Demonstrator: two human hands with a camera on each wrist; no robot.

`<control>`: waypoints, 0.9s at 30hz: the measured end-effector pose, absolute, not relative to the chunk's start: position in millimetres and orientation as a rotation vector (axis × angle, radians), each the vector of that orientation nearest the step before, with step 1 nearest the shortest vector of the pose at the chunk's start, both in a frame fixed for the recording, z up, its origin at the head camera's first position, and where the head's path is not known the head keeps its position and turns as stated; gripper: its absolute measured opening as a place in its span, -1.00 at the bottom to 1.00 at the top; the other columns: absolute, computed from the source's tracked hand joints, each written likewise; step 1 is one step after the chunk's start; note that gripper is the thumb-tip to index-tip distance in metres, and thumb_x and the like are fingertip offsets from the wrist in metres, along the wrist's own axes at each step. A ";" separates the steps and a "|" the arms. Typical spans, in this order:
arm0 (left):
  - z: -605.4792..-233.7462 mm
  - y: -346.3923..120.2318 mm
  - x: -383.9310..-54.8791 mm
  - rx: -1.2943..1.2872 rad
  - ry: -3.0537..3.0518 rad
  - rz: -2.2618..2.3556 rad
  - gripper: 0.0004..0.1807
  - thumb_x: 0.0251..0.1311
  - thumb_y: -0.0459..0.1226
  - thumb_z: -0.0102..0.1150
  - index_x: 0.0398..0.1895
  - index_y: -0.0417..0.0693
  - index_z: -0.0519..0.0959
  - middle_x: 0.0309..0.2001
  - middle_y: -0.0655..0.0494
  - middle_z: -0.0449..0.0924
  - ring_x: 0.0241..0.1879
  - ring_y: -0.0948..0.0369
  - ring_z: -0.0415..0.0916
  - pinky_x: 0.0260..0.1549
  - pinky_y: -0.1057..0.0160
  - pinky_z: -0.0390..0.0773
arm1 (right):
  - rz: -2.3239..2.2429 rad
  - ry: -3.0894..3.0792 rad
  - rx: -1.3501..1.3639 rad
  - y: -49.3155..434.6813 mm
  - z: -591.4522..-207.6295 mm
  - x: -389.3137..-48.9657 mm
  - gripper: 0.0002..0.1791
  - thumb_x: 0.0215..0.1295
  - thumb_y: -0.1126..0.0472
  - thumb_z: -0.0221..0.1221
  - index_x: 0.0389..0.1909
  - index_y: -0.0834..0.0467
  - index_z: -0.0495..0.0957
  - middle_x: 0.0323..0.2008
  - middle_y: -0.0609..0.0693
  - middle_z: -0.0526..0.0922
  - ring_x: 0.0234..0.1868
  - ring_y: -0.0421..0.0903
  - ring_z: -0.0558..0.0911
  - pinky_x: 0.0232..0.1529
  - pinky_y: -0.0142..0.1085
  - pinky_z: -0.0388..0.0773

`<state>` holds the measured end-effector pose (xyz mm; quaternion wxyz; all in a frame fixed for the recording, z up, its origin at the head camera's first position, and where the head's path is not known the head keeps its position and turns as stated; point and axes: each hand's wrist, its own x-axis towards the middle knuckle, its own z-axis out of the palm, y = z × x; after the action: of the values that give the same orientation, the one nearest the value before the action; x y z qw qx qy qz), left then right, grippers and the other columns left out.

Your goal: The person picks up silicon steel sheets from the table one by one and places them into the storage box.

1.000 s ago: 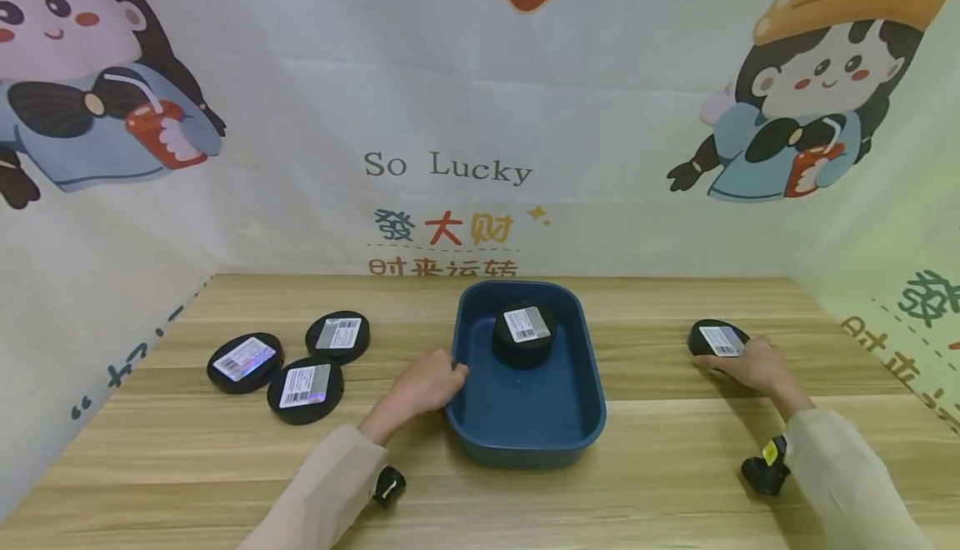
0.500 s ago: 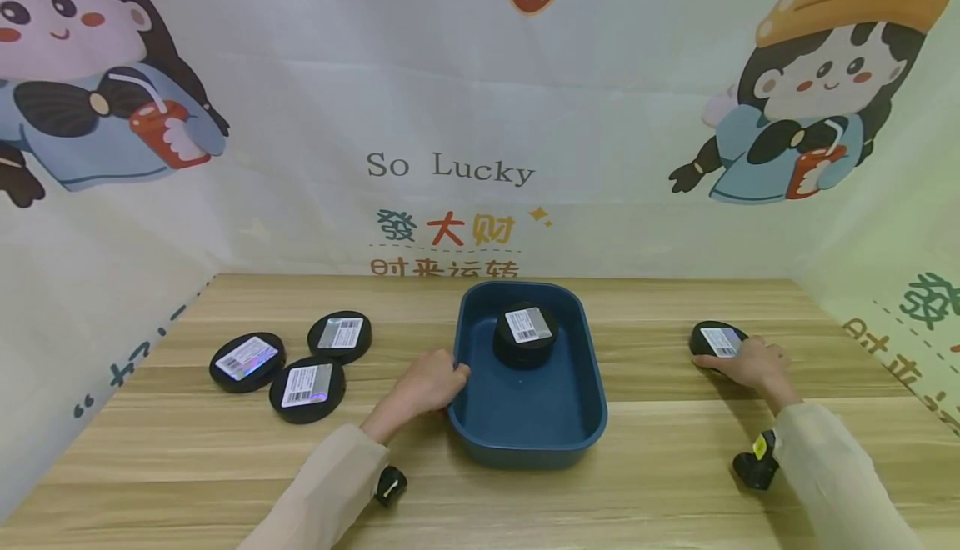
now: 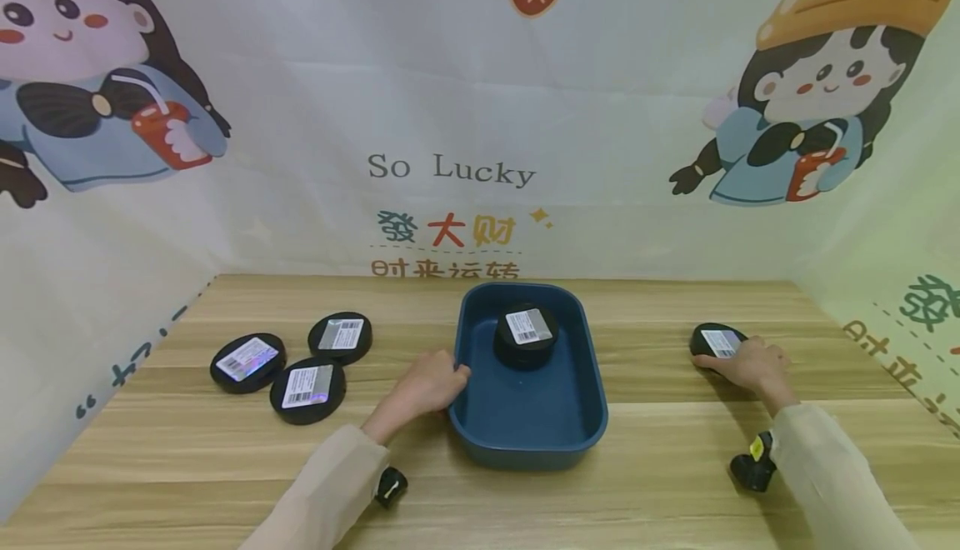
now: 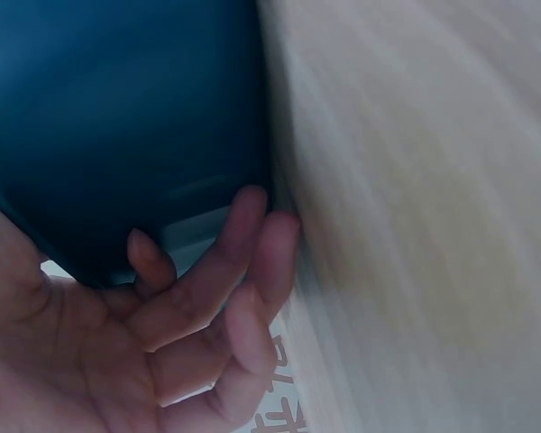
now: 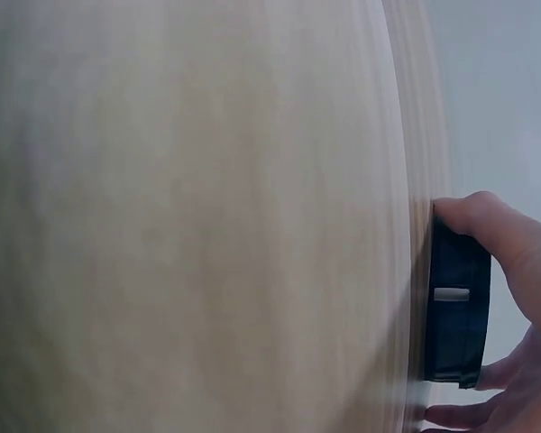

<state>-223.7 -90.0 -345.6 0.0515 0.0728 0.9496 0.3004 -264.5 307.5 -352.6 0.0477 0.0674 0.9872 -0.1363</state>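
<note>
A deep blue rectangular bin (image 3: pixel 527 442) with rounded corners stands mid-table. My left hand (image 3: pixel 429 382) pinches its left rim, thumb over the edge; in the left wrist view the fingers (image 4: pixel 239 338) curl along the bin's outer wall. Inside, toward the back, a round black case (image 3: pixel 525 358) with a barcode label on top looks like a stack. Far to the right, my right hand (image 3: pixel 753 364) grips a similar round black case (image 3: pixel 708 335) by its sides. In the right wrist view that case (image 5: pixel 457 334) sits flat on the table, thumb against one side and fingers at the other.
Three more labelled round black cases lie close together on the left: one at far left (image 3: pixel 225 375), one behind (image 3: pixel 322 354), one in front (image 3: pixel 281 412). The wooden table (image 3: pixel 645 483) meets a printed fabric backdrop (image 3: pixel 637 233). Black wrist cameras hang below both sleeves.
My right sleeve and wrist camera have shifted slightly left, while the right hand stays on its case. The left hand and the bin hold their places.
</note>
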 end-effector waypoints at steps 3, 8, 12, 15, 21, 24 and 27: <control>-345.5 -90.3 -223.4 0.217 2.887 0.912 -0.67 0.16 -0.26 -0.16 -0.73 -0.15 0.38 -0.78 0.02 0.40 -0.83 0.21 0.36 -0.79 0.36 0.25 | -0.398 3.032 0.161 308.4 -352.6 -264.2 -0.06 0.04 -0.21 0.07 -0.17 0.72 0.19 -0.25 0.54 0.32 -0.20 0.43 0.34 -0.29 0.01 0.31; -345.2 -90.3 -222.8 0.216 2.888 0.913 -0.67 0.16 -0.26 -0.16 -0.74 -0.14 0.38 -0.79 0.03 0.39 -0.83 0.22 0.33 -0.80 0.36 0.24 | -0.382 3.091 0.110 309.9 -354.7 -262.5 -0.13 0.03 -0.14 0.11 -0.25 0.73 0.24 -0.31 0.56 0.34 -0.24 0.39 0.39 -0.28 0.00 0.34; -345.1 -90.3 -222.4 0.221 2.894 0.915 -0.67 0.16 -0.27 -0.16 -0.73 -0.15 0.38 -0.79 0.03 0.39 -0.84 0.23 0.34 -0.80 0.36 0.24 | -0.471 3.113 0.151 309.4 -356.4 -260.6 -0.12 0.01 -0.06 0.16 -0.22 0.79 0.15 -0.29 0.59 0.27 -0.25 0.38 0.38 -0.26 0.03 0.38; -345.1 -90.4 -222.3 0.223 2.893 0.920 -0.68 0.16 -0.27 -0.16 -0.73 -0.15 0.38 -0.79 0.03 0.39 -0.84 0.23 0.33 -0.80 0.36 0.25 | -0.566 3.119 0.209 308.5 -357.2 -259.8 -0.10 -0.02 0.00 0.19 -0.17 0.80 0.07 -0.25 0.60 0.22 -0.23 0.40 0.36 -0.23 0.06 0.38; -345.6 -90.5 -222.4 0.226 2.896 0.913 -0.68 0.16 -0.27 -0.16 -0.72 -0.15 0.39 -0.79 0.03 0.39 -0.84 0.23 0.33 -0.80 0.36 0.25 | -0.720 3.145 0.288 307.0 -358.2 -259.3 -0.09 -0.06 0.05 0.23 -0.11 0.77 -0.02 -0.24 0.60 0.23 -0.20 0.42 0.35 -0.18 0.09 0.35; -345.4 -90.4 -222.4 0.226 2.897 0.910 -0.67 0.16 -0.27 -0.16 -0.73 -0.15 0.39 -0.79 0.04 0.39 -0.84 0.23 0.32 -0.80 0.37 0.25 | -0.804 3.189 0.302 305.7 -358.3 -258.9 -0.11 -0.10 0.08 0.25 -0.11 0.73 0.01 -0.24 0.58 0.25 -0.21 0.42 0.36 -0.20 0.09 0.35; -345.1 -90.3 -222.2 0.226 2.896 0.914 -0.67 0.16 -0.27 -0.16 -0.73 -0.15 0.38 -0.80 0.04 0.39 -0.85 0.23 0.33 -0.81 0.37 0.25 | -0.883 3.233 0.278 303.4 -357.3 -258.3 -0.12 -0.11 0.10 0.27 -0.07 0.71 0.03 -0.20 0.56 0.25 -0.19 0.41 0.35 -0.19 0.11 0.33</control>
<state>-222.2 -90.3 -345.1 0.0482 0.0741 0.9499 0.2999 -258.3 303.4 -357.3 -0.1106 0.0823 0.9554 -0.2611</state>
